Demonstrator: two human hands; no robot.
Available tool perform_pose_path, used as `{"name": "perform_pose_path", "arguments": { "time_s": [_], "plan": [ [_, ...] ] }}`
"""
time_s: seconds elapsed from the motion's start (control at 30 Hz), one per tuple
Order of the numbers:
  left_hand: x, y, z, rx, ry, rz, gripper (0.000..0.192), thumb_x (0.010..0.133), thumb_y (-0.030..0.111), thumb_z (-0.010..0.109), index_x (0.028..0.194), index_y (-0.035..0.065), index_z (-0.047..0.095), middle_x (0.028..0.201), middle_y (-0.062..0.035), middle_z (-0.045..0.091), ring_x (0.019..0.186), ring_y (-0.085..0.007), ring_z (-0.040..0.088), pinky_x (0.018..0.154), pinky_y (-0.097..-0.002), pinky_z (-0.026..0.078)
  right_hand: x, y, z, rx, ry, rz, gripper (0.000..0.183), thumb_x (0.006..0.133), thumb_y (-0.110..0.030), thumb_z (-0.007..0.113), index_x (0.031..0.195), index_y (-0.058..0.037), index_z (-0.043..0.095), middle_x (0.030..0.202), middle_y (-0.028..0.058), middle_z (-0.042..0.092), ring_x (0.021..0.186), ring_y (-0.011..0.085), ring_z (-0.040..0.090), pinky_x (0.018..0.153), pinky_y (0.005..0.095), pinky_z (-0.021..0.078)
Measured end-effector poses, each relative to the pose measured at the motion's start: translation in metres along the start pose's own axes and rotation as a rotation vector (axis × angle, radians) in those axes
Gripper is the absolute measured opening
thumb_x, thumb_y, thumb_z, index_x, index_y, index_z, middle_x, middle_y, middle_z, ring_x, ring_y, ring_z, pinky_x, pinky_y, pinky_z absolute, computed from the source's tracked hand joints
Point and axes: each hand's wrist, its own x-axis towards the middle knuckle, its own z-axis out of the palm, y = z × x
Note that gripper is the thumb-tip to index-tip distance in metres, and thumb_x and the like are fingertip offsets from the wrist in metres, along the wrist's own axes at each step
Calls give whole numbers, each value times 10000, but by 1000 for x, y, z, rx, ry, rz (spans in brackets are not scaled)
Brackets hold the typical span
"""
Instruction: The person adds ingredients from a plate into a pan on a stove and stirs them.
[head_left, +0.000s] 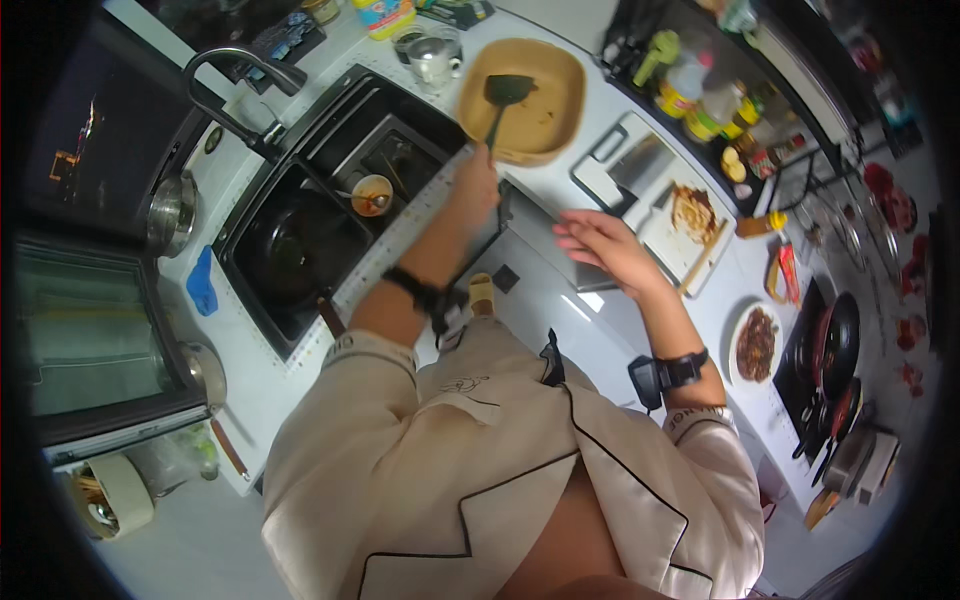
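My left hand (475, 180) grips the handle of a dark green spatula (510, 88). The spatula's broad head is over a tan plastic basin (559, 139), which has brown residue on its bottom. Whether the head touches the basin cannot be told. My right hand (604, 244) holds nothing, its fingers loosely spread beside the counter edge. Close to it lies a white cutting board (660, 259) with a cleaver (643, 163), a wooden stick (703, 259) and a heap of brownish food scraps (691, 214).
Left of the basin is a black double sink (300, 176) with a faucet (244, 56) and a small soiled bowl (373, 185). A plate of cooked food (755, 343) and a frying pan (838, 345) stand right. Bottles (682, 90) line the back; cups (433, 60) stand beside the basin.
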Motion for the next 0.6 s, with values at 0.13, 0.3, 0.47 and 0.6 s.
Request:
{"name": "perform_pose_path", "arguments": {
  "time_s": [0.13,0.3,0.47,0.6],
  "plan": [
    [-68,64,-22,-315,-18,-180,460,1038,511,401,812,122,498,636,31,428,547,-62,414,474,-222,307,105,-60,79,244,-124,161,351,1018,-249,564,1288,-25,564,1261,75,630,1083,145,615,911,292,520],
    [-75,70,-72,-231,41,-188,499,1051,492,386,813,84,545,662,15,512,608,-82,488,527,-255,364,175,-77,144,-14,-213,120,225,1009,-242,581,1068,-25,589,933,84,697,737,138,615,668,280,504],
    [-29,126,-176,89,511,33,417,1002,265,556,658,30,573,630,-5,540,571,-108,514,557,-298,404,215,-94,164,38,-174,281,220,997,-271,574,982,-51,569,691,12,508,560,121,476,491,303,416],
    [116,126,-342,331,896,585,216,908,207,659,811,23,597,736,-77,602,688,-209,590,664,-347,471,247,-113,190,44,-306,475,196,1036,-253,487,1073,-70,545,619,-13,427,468,75,342,407,234,249]
  ]
}}
